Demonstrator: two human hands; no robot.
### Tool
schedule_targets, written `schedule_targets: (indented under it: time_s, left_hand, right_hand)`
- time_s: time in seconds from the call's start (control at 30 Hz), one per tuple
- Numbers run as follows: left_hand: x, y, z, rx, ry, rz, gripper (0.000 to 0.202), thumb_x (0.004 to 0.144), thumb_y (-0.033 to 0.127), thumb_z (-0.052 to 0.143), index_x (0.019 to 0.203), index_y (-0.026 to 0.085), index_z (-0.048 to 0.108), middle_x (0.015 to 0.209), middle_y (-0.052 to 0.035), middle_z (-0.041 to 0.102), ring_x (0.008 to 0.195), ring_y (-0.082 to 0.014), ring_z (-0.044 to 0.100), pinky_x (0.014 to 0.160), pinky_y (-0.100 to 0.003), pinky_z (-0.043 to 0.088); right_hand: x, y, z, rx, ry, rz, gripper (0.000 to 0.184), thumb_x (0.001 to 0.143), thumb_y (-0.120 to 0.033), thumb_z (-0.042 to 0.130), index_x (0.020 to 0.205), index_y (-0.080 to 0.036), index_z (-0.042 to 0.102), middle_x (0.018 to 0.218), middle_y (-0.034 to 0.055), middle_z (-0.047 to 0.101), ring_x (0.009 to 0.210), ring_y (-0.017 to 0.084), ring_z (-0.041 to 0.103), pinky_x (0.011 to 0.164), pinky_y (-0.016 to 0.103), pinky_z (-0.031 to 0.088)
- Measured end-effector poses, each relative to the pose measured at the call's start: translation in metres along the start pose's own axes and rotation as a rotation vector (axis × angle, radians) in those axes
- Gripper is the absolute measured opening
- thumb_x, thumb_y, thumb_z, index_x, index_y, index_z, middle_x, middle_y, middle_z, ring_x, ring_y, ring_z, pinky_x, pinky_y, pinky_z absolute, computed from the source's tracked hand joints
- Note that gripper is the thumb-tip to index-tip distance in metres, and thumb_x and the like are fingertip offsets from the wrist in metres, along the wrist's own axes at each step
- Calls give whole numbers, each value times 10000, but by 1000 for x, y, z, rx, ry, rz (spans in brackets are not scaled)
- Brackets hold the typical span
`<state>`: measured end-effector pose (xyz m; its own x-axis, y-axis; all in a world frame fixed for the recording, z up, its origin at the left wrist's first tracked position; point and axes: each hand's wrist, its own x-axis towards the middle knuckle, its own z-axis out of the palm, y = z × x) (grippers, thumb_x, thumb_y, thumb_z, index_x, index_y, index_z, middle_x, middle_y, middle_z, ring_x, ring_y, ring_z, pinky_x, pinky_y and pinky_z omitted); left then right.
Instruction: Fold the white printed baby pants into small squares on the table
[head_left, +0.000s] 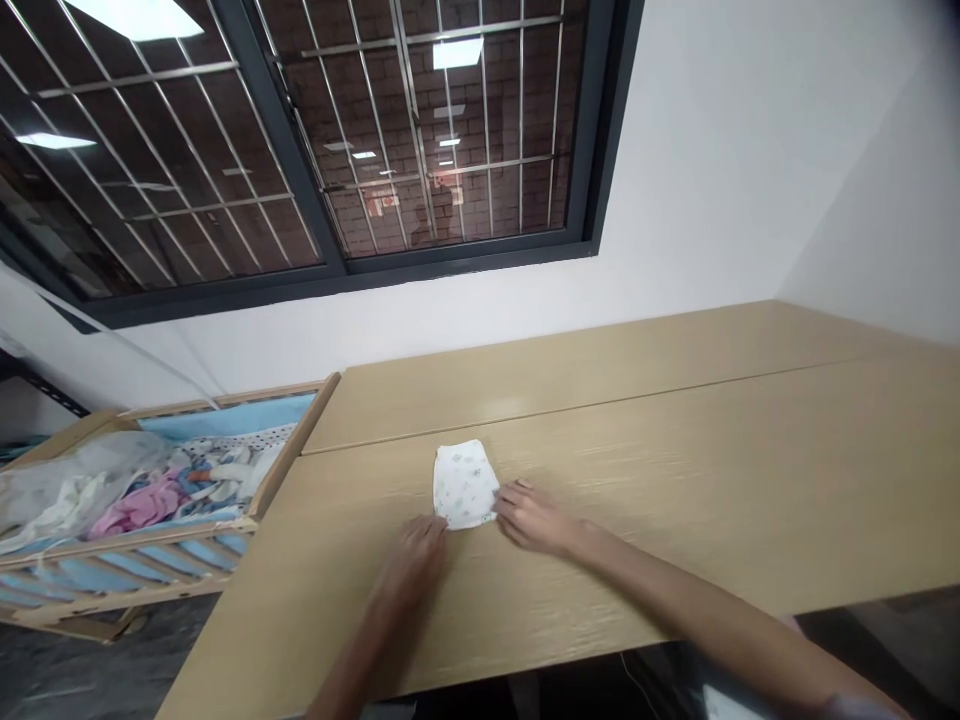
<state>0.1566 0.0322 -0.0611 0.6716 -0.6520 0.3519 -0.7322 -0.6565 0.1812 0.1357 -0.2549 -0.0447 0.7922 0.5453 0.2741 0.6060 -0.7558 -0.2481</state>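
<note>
A small folded white cloth with a faint green print [465, 484] lies on the light wooden table [675, 480]. My left hand [415, 560] rests palm down just below the cloth's near left corner, fingertips touching its edge. My right hand [534, 518] lies flat at the cloth's near right corner, fingers stretched toward it. Neither hand grips the cloth; both hold nothing.
A wooden baby cot [150, 500] with blue lining stands left of the table, filled with several pink and white clothes and a clear plastic bag. A barred window [315, 140] and white wall sit behind. A seam runs across the tabletop.
</note>
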Motion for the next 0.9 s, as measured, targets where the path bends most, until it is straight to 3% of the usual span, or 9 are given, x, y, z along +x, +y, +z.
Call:
schedule_targets:
  time_s: [0.13, 0.23, 0.43, 0.6, 0.67, 0.77, 0.83, 0.9]
  left_hand:
    - [10, 18, 1, -66, -6, -113, 252, 1014, 196, 364, 1032, 210, 615, 1004, -60, 699, 958, -215, 663, 894, -363, 531]
    - [39, 16, -1, -40, -6, -237, 233, 1012, 216, 373, 1015, 193, 605, 981, -64, 677, 942, -202, 648, 877, -328, 519]
    - [108, -13, 18, 120, 60, -447, 279, 991, 153, 354, 1009, 110, 629, 1004, -167, 630, 976, -271, 620, 887, -398, 494]
    - [115, -14, 32, 188, 108, -508, 301, 981, 143, 352, 1005, 84, 646, 1004, -199, 640, 1011, -307, 624, 885, -432, 504]
    - [109, -7, 32, 192, 153, -499, 355, 1009, 204, 320, 1150, 64, 614, 1145, -227, 625, 1135, -325, 592, 964, -471, 484]
    - [99, 5, 34, 117, 187, -351, 516, 1040, 366, 306, 1453, 72, 404, 1490, -216, 453, 1422, -299, 397, 1156, -467, 371]
    - [94, 10, 41, 14, 114, -218, 628, 1044, 457, 268, 1556, 95, 239, 1616, -181, 303, 1520, -272, 246, 1230, -472, 279]
    - [90, 11, 50, -62, 4, -156, 686, 1041, 515, 222, 1589, 107, 156, 1643, -176, 240, 1540, -278, 190, 1245, -514, 243]
  right_hand:
    - [-2, -1, -19, 242, 23, 178, 171, 879, -153, 530, 955, -181, 681, 983, 78, 688, 965, 229, 626, 913, 343, 441]
    - [16, 12, -26, 374, 66, 311, 181, 901, -166, 487, 955, -169, 659, 1008, 92, 675, 982, 227, 619, 895, 325, 449]
    - [73, 48, 7, 270, 244, 549, 243, 1033, -270, 375, 1055, -151, 586, 1069, 132, 659, 1013, 217, 614, 890, 306, 453]
    - [85, 48, 25, 198, 257, 626, 253, 1026, -244, 410, 1169, -115, 574, 1121, 182, 656, 1063, 250, 622, 919, 337, 465]
    - [81, 40, 23, 113, 290, 585, 326, 1033, -263, 383, 1251, -99, 561, 1218, 216, 626, 1149, 284, 590, 992, 396, 444]
    - [72, 23, 22, -80, 268, 267, 466, 1025, -303, 379, 1428, -93, 479, 1449, 223, 500, 1368, 321, 434, 1149, 482, 320]
    - [68, 15, 28, -150, 169, 46, 597, 990, -321, 437, 1529, -75, 368, 1562, 214, 385, 1477, 327, 293, 1214, 499, 226]
    - [65, 12, 36, -167, 72, -13, 693, 955, -316, 474, 1573, -66, 289, 1615, 208, 299, 1518, 329, 214, 1238, 511, 178]
